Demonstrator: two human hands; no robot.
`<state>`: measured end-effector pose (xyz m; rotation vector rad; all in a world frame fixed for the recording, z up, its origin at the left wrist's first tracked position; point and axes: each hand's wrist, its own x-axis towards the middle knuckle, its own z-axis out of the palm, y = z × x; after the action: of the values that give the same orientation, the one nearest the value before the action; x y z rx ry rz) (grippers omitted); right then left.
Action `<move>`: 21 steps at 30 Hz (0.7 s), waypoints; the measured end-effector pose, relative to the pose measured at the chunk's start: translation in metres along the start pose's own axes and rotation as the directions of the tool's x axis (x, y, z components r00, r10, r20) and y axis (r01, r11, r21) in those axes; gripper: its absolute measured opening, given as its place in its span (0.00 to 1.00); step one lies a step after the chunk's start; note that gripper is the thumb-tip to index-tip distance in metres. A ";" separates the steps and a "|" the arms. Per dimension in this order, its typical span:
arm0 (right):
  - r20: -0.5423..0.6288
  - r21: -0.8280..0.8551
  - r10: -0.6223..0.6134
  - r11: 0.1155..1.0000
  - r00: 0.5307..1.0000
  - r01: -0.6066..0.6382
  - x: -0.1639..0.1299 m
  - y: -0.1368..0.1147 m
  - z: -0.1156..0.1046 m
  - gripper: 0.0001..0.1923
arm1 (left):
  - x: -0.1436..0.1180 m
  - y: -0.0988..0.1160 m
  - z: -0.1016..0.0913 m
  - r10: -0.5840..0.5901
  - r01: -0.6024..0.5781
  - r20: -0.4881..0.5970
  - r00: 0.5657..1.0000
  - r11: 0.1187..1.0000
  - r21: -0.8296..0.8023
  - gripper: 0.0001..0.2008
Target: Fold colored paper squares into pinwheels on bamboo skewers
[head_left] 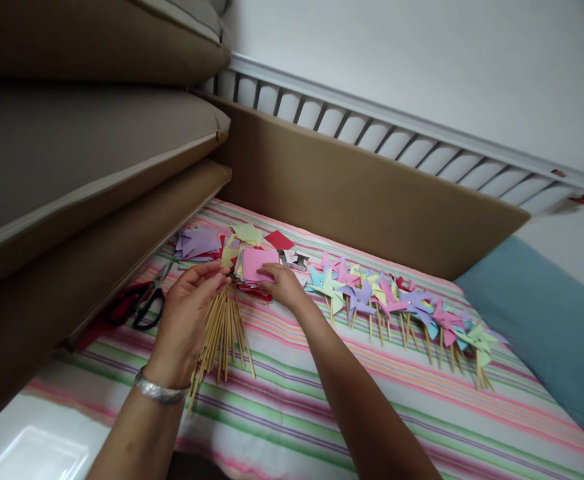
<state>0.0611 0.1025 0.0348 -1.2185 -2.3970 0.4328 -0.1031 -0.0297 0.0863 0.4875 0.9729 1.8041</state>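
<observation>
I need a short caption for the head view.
Two hands reach coloured paper squares above wooden sticks, beside paper pinwheels.

We see a striped cloth [292, 407] with black-handled scissors [147, 303] at its left edge. A row of finished paper pinwheels [397, 303] lies to the right. Behind stand 3 brown cushions [72, 153] and a white railing [397, 137].

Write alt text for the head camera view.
Two hands reach to a pile of coloured paper squares on a striped cloth: the left hand over wooden sticks, the right hand touching a pink square. Finished pinwheels lie right, scissors left.
</observation>
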 end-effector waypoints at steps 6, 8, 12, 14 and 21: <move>-0.005 -0.021 -0.004 1.000 1.000 0.004 0.002 -0.004 0.000 0.16 | 0.000 0.000 0.000 -0.007 0.007 0.005 1.000 1.000 -0.017 0.13; -0.007 -0.026 -0.003 1.000 1.000 0.003 0.002 -0.005 0.000 0.15 | 0.000 0.000 0.001 -0.006 0.006 0.005 1.000 1.000 -0.015 0.14; -0.008 -0.017 -0.013 1.000 1.000 0.013 0.003 -0.005 -0.001 0.12 | 0.000 -0.001 0.000 -0.009 0.009 0.002 1.000 1.000 0.001 0.14; -0.019 -0.009 -0.019 1.000 1.000 0.019 0.004 -0.005 0.000 0.10 | -0.001 -0.002 0.000 -0.005 0.005 0.002 1.000 1.000 0.008 0.13; -0.220 0.004 0.060 0.998 0.974 -0.061 0.004 -0.008 -0.002 0.10 | 0.000 -0.013 0.004 -0.048 0.048 0.028 0.998 0.999 0.018 0.13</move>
<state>0.0545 0.1015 0.0413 -1.2726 -2.1789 0.2958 -0.0922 -0.0258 0.0784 0.4955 0.9734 1.7428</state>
